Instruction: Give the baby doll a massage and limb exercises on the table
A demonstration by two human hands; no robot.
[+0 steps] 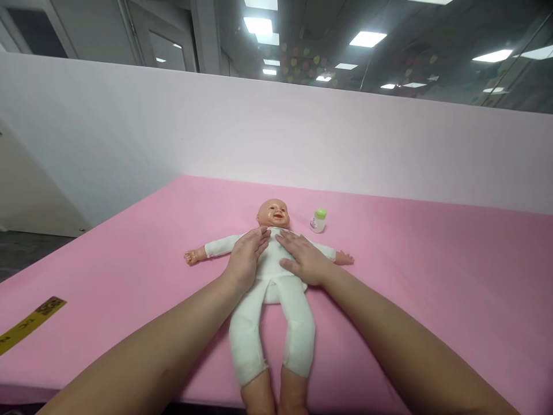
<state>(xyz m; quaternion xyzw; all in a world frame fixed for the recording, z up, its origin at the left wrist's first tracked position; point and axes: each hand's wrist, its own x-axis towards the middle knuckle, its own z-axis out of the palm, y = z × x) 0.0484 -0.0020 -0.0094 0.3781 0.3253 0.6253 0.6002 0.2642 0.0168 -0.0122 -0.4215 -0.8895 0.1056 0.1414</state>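
A baby doll (274, 262) lies face up on a pink surface, its arms spread out and its legs pointing toward me. Its body is white cloth; the head, hands and feet are skin-toned plastic. Along the left side of its chest rests my left hand (248, 253), fingers stretched out and tilted on edge. My right hand (306, 257) lies flat on the other side of the chest, fingers spread and thumb apart. Neither hand grips anything. Beside the doll's head, to the right, stands a small clear bottle (318, 221) with a green cap.
The pink-covered table (432, 276) runs up to a white partition wall (302, 138) at the back. A yellow strip with a printed code (32, 324) sticks to the left part of the table. Beyond the wall are glass panes and ceiling lights.
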